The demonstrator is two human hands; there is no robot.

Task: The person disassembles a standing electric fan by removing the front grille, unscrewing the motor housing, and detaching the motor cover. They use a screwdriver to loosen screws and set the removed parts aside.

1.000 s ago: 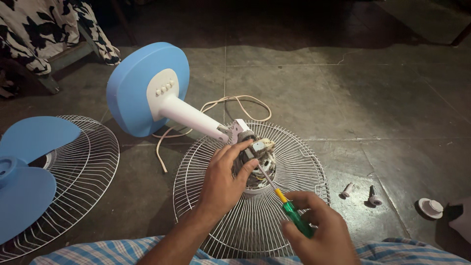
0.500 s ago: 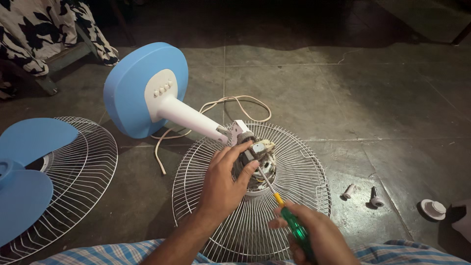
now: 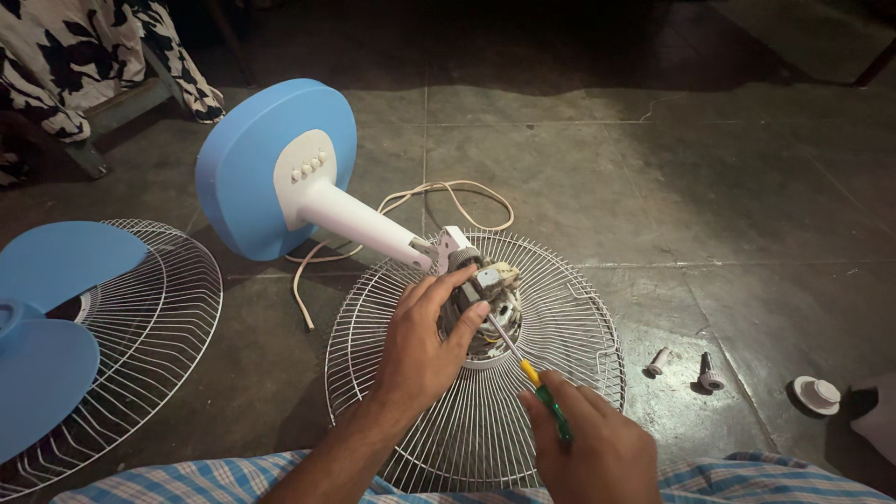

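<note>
L hand [image 3: 422, 347] fingers clamped on fan motor [image 3: 481, 308] atop wire guard [image 3: 560, 322]; R hand [image 3: 588, 446] fingers clamped on green screwdriver [image 3: 551, 406], tip in motor.

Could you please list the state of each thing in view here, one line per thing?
Left hand: gripping the exposed motor.
Right hand: closed around the green-handled screwdriver.
Screwdriver: tip in the motor.
Motor: uncovered, sitting in the rear grille.
Rear grille: lying flat on the floor.
Fan base: tipped on its side.
Front grille: detached, flat.
Blue blades: removed, resting on the front grille.
Cord: loose on the floor.
Small fasteners: taken off, lying on the floor.
</note>
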